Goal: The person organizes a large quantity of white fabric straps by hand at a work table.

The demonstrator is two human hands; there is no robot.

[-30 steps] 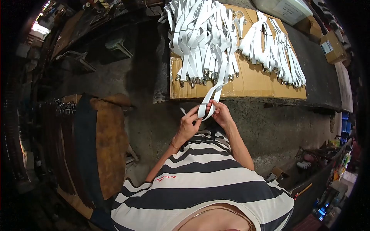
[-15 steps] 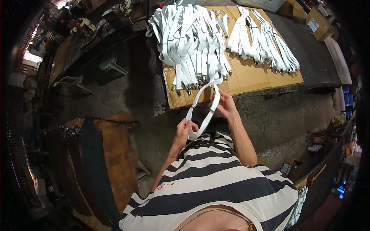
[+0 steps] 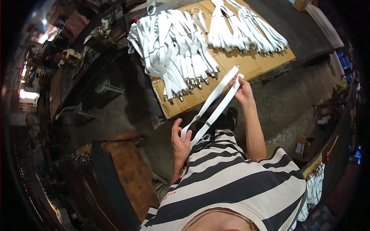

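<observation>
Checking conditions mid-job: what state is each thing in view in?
Left hand: partly open, strap between thumb and fingers
Right hand: closed on strap near its clip end
Strap: doubled, nearly straight between the hands
Pile: loosely heaped, clips toward the near edge
Bundles: gathered, lying flat
Cardboard: flat, under pile and bundles
Brown sheet: draped

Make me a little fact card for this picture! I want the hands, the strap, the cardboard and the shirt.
Left hand: loosely open, at the white strap's near end
Right hand: gripping the strap's far end
White strap: two strands running between the hands
Cardboard: under a big strap pile and smaller bundles
Shirt: black and white stripes
</observation>
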